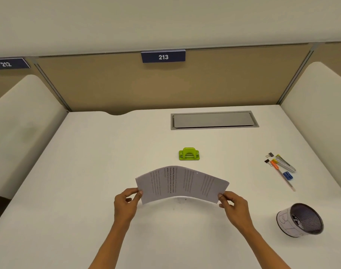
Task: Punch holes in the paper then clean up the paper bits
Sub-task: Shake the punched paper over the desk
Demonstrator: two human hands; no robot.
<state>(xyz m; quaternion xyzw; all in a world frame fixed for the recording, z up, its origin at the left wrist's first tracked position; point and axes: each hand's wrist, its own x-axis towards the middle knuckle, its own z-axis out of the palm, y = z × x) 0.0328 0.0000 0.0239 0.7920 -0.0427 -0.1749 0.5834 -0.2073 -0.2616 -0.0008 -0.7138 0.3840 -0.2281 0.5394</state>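
The paper (182, 184) is held above the near-centre of the table (107, 152), the left hand (127, 202) at its left edge, the right hand (234, 207) at its right. The hole punch (189, 154) sits just beyond it, the bin (299, 220) near right, pens and clips (281, 167) farther right.

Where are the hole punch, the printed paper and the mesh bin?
hole punch (189, 154), head view, on its green lever.
printed paper (182, 183), head view, on the sheet's middle.
mesh bin (284, 222), head view, on its outer wall.
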